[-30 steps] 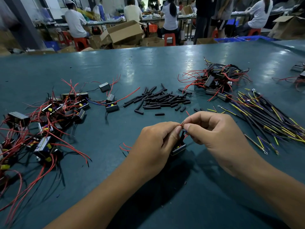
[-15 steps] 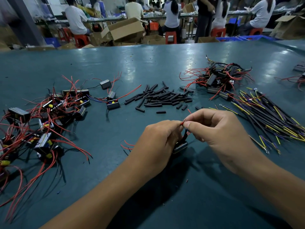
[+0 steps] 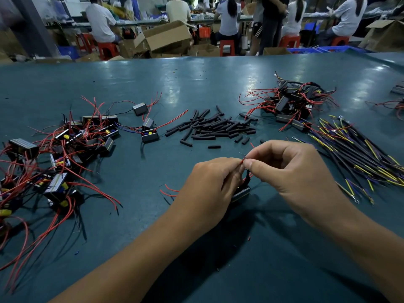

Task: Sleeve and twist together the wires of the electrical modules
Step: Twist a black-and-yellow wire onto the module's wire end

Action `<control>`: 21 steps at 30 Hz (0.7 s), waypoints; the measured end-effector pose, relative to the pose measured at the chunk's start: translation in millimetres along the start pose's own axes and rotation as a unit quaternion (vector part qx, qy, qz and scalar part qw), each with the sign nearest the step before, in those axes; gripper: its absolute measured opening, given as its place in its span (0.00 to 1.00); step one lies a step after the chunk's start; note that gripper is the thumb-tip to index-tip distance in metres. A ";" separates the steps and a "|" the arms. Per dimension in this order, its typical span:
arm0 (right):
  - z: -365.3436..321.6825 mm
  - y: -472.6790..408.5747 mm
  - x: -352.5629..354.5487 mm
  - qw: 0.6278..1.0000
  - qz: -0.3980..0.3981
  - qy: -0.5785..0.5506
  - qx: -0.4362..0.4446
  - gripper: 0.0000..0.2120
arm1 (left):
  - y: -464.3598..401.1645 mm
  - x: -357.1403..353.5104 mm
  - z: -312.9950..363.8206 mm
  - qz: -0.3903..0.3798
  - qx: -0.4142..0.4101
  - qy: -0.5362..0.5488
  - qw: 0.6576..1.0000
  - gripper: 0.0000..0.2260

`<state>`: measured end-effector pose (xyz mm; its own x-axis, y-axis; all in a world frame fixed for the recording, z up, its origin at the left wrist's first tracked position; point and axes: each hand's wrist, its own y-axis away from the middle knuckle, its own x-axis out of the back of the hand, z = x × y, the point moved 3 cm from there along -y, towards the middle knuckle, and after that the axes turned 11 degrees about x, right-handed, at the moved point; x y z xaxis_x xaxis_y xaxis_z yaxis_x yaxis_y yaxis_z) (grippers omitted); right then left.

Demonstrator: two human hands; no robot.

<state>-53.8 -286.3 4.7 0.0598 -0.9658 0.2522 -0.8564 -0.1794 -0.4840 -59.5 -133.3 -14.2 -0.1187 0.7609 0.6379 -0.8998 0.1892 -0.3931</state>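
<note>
Pinching a thin red wire (image 3: 243, 161) between them, the left hand (image 3: 213, 184) and right hand (image 3: 293, 171) meet fingertip to fingertip at centre, just above the worktop (image 3: 196, 84). Both hands have thumb and forefinger pressed together on that wire; its bare end is too small to make out. Right beneath the fingers sits one small module (image 3: 240, 193), mostly hidden behind the left hand, only a grey edge and a black lead showing. Two red wire ends (image 3: 169, 191) poke out to the left of the left hand, their source covered by it.

Farther out, a scatter of short black sleeves (image 3: 216, 127) lies beyond the hands, mid-worktop. Over on the left, a tangled heap of modules (image 3: 61, 154) with long red leads runs off the left edge. Far right, a second pile of modules (image 3: 293, 103), and nearer on the right a bundle of dark wires with yellow and purple stripes (image 3: 358, 156), cut off by the right edge. Another module or two at the far right edge, barely in view. Beyond the worktop, seated people, red stools (image 3: 226, 45) and cardboard boxes (image 3: 168, 36), all blurred.
</note>
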 end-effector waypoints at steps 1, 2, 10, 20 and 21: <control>-0.1 0.2 0.4 1.000 -0.001 0.001 0.000 0.04 | 0.5 -0.3 1.0 0.000 -0.002 0.001 1.000 0.11; 0.4 0.2 0.8 1.000 0.000 0.004 0.001 0.04 | 0.8 -0.6 2.0 0.000 -0.003 0.002 1.000 0.12; 1.8 -0.9 2.1 0.999 -0.009 0.030 0.027 0.05 | 1.7 0.2 5.1 -0.002 -0.008 -0.018 1.000 0.09; -3.7 2.0 1.3 0.989 -0.035 0.117 0.082 0.02 | -16.2 42.1 21.4 0.002 -0.054 -0.072 0.996 0.06; -4.6 2.0 1.0 0.988 -0.038 0.124 0.086 0.02 | -17.3 41.7 22.4 -0.018 -0.053 -0.090 0.994 0.07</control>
<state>-57.9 -286.8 7.8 -0.0254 -0.8763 0.4810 -0.7534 -0.2995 -0.5855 -58.3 -118.7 34.0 -0.1698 0.6312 0.7568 -0.8562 0.2857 -0.4304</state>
